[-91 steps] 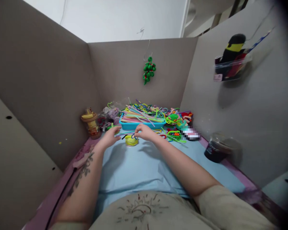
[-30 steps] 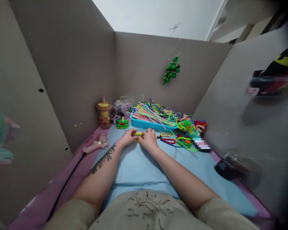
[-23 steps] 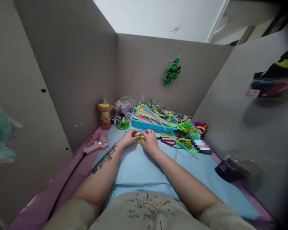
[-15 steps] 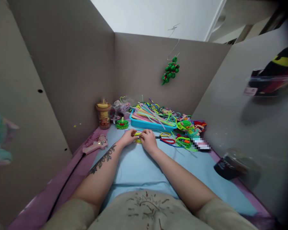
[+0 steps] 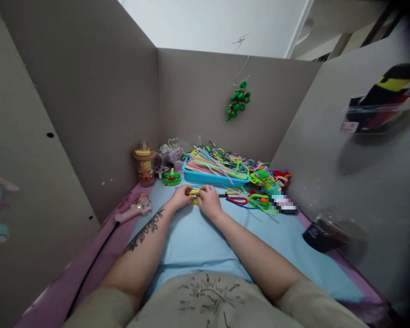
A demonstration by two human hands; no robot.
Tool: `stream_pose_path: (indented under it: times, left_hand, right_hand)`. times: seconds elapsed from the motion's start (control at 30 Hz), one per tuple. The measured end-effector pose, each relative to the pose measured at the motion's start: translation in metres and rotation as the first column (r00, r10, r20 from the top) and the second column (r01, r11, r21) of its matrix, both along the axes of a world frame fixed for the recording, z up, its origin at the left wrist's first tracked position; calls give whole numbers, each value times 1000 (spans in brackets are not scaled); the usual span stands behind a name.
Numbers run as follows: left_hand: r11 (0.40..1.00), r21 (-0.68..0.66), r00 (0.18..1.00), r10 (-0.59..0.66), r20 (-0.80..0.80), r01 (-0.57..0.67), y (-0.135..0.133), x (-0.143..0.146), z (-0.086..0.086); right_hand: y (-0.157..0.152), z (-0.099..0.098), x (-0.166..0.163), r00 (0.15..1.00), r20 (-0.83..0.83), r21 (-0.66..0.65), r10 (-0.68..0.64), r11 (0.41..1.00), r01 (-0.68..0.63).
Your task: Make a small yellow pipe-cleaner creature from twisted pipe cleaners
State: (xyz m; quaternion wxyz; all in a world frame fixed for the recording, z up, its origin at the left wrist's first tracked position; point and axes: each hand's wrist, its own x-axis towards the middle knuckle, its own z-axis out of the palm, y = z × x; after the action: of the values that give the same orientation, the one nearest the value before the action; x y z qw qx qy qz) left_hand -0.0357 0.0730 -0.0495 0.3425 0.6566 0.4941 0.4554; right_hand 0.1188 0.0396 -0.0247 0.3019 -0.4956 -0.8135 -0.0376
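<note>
My left hand (image 5: pixel 180 197) and my right hand (image 5: pixel 207 200) meet over the light blue sheet (image 5: pixel 198 237), fingers pinched together on a small yellow pipe-cleaner piece (image 5: pixel 193 193) between them. Most of the piece is hidden by my fingers. Just behind my hands sits a blue tray (image 5: pixel 212 177) heaped with coloured pipe cleaners.
A small green figure (image 5: pixel 171 178) and a yellow-lidded cup (image 5: pixel 144 166) stand at the back left. A pink glue gun (image 5: pixel 134 211) lies at the left edge. Finished pipe-cleaner shapes and scissors (image 5: pixel 237 198) lie to the right. A dark cup (image 5: pixel 323 232) lies at the right wall. A green ornament (image 5: pixel 237 99) hangs on the back wall.
Three seconds ago my hands were apart, stretching a blue pipe cleaner above the yellow piece. They have since closed together on the yellow piece, and my view has shifted left.
</note>
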Motion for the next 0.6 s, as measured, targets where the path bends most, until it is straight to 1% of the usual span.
stream_pose_path:
  times: [0.1,0.13,0.2,0.23,0.3,0.37,0.43,0.5,0.6]
  left_hand:
    - [996,-68,994,-56,96,63,2,-4,0]
    - [993,-88,989,-69,134,81,2,-5,1]
    - [991,-104,981,-65,183,85,2,-8,2]
    - [993,-97,981,-52,187,71,2,-8,3]
    - [997,-63,987,-25,161,35,0,-8,5]
    - [1000,-21,991,-19,131,22,-1,-6,7]
    - [1000,7,992,-31,123,30,-2,-2,7]
    - [999,21,992,-40,121,37,-2,1,7]
    - [998,37,994,-48,103,44,-2,5,6]
  right_hand:
    - [4,-2,7,985,-155,35,77,997,-73]
    - [6,-2,10,971,-223,45,85,996,-77]
    - [10,-1,19,933,-353,32,61,998,-52]
    - [13,-1,24,914,-405,4,35,999,-36]
    - [18,1,33,887,-463,-103,-10,994,-42]
    - [22,1,41,880,-474,-243,-26,965,-102]
    - [26,0,45,872,-490,-344,-24,924,-168]
    - [29,-3,46,851,-524,-373,-20,904,-209]
    - [36,-11,44,824,-567,-367,-11,899,-241]
